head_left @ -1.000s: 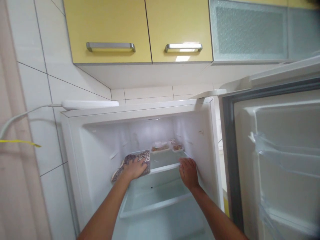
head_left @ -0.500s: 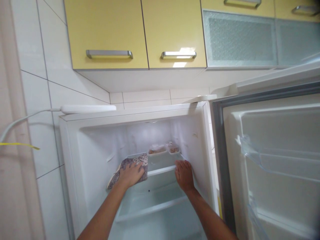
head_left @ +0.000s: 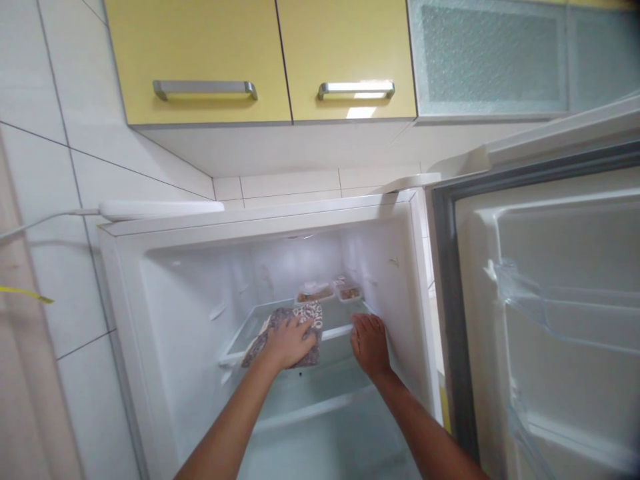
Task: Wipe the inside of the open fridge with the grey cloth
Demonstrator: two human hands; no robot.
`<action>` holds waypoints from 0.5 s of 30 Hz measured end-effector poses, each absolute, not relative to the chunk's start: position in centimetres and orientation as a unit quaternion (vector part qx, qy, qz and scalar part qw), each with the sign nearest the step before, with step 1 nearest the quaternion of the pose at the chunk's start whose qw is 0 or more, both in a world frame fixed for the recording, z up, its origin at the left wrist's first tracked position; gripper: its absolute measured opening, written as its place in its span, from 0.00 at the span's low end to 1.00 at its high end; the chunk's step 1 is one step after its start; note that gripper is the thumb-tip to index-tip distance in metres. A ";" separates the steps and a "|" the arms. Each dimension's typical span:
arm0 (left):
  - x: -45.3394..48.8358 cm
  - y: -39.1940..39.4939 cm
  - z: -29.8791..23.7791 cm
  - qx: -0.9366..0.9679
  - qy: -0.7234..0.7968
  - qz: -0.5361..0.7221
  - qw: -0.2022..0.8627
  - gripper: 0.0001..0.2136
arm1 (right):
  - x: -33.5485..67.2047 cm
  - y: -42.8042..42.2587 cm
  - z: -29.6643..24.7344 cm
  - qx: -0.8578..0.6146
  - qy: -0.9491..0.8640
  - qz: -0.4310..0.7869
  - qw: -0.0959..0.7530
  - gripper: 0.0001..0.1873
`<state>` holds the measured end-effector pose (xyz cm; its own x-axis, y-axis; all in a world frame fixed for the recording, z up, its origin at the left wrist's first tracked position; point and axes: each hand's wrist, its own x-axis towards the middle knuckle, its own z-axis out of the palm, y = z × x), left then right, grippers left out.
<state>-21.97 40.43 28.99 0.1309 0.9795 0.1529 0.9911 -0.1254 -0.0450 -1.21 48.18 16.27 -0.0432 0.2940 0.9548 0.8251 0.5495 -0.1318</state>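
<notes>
My left hand (head_left: 290,341) presses down on a patterned grey-brown and white cloth (head_left: 311,313), its fingers curved over the fabric. The cloth lies on the upper glass shelf (head_left: 245,333) of an open fridge and drapes over the shelf's front edge. At the right end of that same edge, my right hand (head_left: 370,339) has its fingers curled round the white trim. Behind the hands, two clear food containers (head_left: 316,292) with brownish contents stand at the back of the shelf.
The fridge door (head_left: 565,280) stands open on the right, with clear door racks (head_left: 565,317). A lower glass shelf (head_left: 320,410) lies beneath, and a small dark speck shows below the cloth. Yellow cabinets (head_left: 200,53) hang above. A white device (head_left: 160,211) with a cable rests on the fridge top.
My left hand has slid the cloth rightward along the shelf, baring the shelf's left end. My right hand keeps its place on the edge. The view has shifted slightly.
</notes>
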 end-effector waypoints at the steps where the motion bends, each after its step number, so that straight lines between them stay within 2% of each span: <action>1: -20.7 40.4 28.8 -0.762 -0.643 -0.047 0.065 0.30 | -1.2 48.2 16.2 -0.409 -0.684 -0.238 0.555 0.16; 9: -14.1 42.9 27.9 -0.819 -0.567 -0.069 0.064 0.30 | -0.3 49.0 15.4 -0.383 -0.682 -0.251 0.570 0.19; 15: -15.8 42.4 27.9 -0.833 -0.541 -0.088 0.080 0.33 | 0.8 48.7 15.3 -0.383 -0.713 -0.296 0.508 0.22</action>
<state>-15.78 42.38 27.91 0.3995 0.8868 0.2324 0.9148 -0.4021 -0.0384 0.82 48.67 15.33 -0.1918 0.2448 0.9504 0.8462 0.5317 0.0339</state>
